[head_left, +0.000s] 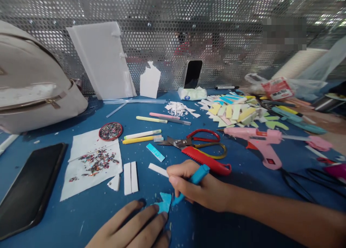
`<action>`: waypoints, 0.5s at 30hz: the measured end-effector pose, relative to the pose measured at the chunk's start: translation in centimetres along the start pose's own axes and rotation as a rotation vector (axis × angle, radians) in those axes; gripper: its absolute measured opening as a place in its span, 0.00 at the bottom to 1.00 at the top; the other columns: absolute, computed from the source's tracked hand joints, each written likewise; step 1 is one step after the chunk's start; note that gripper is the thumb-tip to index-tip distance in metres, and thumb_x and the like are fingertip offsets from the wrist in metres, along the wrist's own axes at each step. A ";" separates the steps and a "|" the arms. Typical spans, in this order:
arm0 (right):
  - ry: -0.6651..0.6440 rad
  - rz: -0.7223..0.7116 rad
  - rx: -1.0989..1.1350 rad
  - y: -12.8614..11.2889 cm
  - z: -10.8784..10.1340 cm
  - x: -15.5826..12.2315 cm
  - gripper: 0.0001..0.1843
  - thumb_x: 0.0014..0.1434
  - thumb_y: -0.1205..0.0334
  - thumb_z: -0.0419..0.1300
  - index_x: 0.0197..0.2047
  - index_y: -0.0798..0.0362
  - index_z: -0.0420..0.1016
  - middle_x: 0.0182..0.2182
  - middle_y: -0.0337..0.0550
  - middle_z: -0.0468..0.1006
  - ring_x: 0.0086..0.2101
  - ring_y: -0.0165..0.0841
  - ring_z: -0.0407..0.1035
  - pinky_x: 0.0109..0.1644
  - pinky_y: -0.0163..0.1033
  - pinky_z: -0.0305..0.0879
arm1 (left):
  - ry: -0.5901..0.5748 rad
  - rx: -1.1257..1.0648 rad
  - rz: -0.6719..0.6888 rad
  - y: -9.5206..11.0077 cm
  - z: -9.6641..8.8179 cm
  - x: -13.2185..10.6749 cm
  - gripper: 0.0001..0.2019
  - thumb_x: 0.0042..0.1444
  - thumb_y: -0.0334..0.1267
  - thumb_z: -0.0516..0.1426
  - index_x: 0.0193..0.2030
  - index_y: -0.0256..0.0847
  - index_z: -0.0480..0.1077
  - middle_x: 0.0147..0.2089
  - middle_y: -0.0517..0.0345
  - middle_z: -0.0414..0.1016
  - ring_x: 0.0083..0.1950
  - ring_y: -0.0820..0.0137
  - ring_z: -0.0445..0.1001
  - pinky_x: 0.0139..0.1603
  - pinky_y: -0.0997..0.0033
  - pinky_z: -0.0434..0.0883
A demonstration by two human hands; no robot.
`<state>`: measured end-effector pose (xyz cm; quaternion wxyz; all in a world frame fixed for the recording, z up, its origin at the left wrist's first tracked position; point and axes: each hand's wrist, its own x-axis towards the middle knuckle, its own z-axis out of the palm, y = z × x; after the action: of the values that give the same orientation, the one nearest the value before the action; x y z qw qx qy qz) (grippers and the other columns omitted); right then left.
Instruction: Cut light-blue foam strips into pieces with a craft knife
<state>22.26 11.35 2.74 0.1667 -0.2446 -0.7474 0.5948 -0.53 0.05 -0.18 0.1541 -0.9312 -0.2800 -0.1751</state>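
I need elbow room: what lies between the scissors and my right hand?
In the head view, what looks like a red cutter lies between the scissors and your right hand, which holds a blue marker.

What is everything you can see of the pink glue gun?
The glue gun is pink, plastic-looking, its trigger orange-red, its handle bearing a red switch. It lies sideways on the table, right of the scissors, nozzle pointing left. A translucent stick protrudes behind; a black cord leaves the handle. Nobody holds it.

Scissors [180,143], red cutter [205,161] blocking ahead — gap left of glue gun [261,139]
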 end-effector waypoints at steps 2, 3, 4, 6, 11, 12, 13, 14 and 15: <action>0.015 0.010 0.005 0.0 0.0 0.0 0.21 0.68 0.53 0.52 0.25 0.53 0.61 0.18 0.32 0.62 0.20 0.26 0.60 0.24 0.31 0.55 | 0.010 -0.001 -0.016 0.0 -0.1 0.2 0.23 0.76 0.34 0.40 0.54 0.52 0.76 0.58 0.71 0.75 0.57 0.76 0.73 0.74 0.62 0.50; 0.018 0.014 0.007 -0.1 0.0 0.0 0.20 0.68 0.53 0.52 0.25 0.53 0.62 0.18 0.32 0.63 0.20 0.26 0.61 0.25 0.31 0.56 | 0.026 -0.003 -0.032 0.0 -0.2 0.4 0.23 0.76 0.34 0.40 0.53 0.52 0.76 0.56 0.72 0.75 0.56 0.77 0.73 0.75 0.62 0.46; 0.012 0.013 0.005 -0.1 0.0 0.0 0.21 0.68 0.53 0.53 0.25 0.53 0.61 0.18 0.32 0.63 0.20 0.26 0.61 0.25 0.31 0.56 | 0.035 -0.008 -0.034 0.0 -0.3 0.5 0.23 0.75 0.34 0.41 0.52 0.52 0.77 0.56 0.72 0.76 0.55 0.77 0.74 0.75 0.62 0.43; -0.010 -0.004 0.002 -0.1 0.0 0.0 0.22 0.68 0.53 0.52 0.24 0.53 0.60 0.17 0.31 0.61 0.19 0.25 0.59 0.24 0.31 0.55 | 0.040 -0.016 -0.028 -0.1 -0.5 0.9 0.22 0.75 0.33 0.41 0.52 0.52 0.77 0.55 0.73 0.77 0.54 0.78 0.74 0.76 0.62 0.41; -0.011 0.012 -0.004 0.1 0.0 0.0 0.20 0.67 0.54 0.52 0.25 0.54 0.63 0.18 0.33 0.64 0.20 0.26 0.61 0.24 0.30 0.55 | 0.043 -0.022 -0.037 -0.1 -0.4 1.0 0.22 0.75 0.35 0.41 0.52 0.51 0.77 0.55 0.71 0.77 0.54 0.76 0.75 0.75 0.64 0.48; -0.021 0.011 -0.011 0.2 0.0 0.0 0.20 0.68 0.54 0.52 0.25 0.54 0.62 0.18 0.33 0.63 0.20 0.25 0.60 0.24 0.30 0.55 | 0.051 -0.024 -0.038 -0.1 -0.3 1.0 0.21 0.75 0.35 0.42 0.53 0.51 0.77 0.55 0.71 0.77 0.54 0.75 0.75 0.75 0.64 0.49; -0.023 0.006 -0.015 0.2 0.1 0.0 0.21 0.68 0.54 0.51 0.25 0.54 0.62 0.17 0.32 0.62 0.19 0.25 0.60 0.24 0.30 0.55 | 0.048 -0.030 -0.042 0.0 -0.2 0.9 0.21 0.75 0.35 0.42 0.53 0.51 0.76 0.55 0.71 0.77 0.54 0.75 0.75 0.75 0.63 0.48; -0.013 0.002 -0.016 0.2 0.1 0.0 0.21 0.68 0.54 0.51 0.25 0.54 0.62 0.18 0.32 0.63 0.19 0.25 0.60 0.24 0.30 0.55 | 0.055 -0.036 -0.049 0.0 -0.2 0.8 0.21 0.75 0.35 0.42 0.53 0.51 0.77 0.55 0.71 0.77 0.54 0.75 0.75 0.75 0.63 0.46; 0.001 0.001 -0.019 0.2 0.1 0.0 0.20 0.68 0.54 0.52 0.25 0.54 0.62 0.18 0.33 0.64 0.20 0.25 0.61 0.24 0.30 0.56 | 0.059 -0.040 -0.056 0.0 -0.1 0.8 0.22 0.75 0.35 0.41 0.52 0.51 0.77 0.55 0.71 0.77 0.54 0.75 0.75 0.75 0.63 0.45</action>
<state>22.20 11.34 2.50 0.1643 -0.2470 -0.7528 0.5876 0.06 0.40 0.29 0.1388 -0.9203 -0.2978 -0.2125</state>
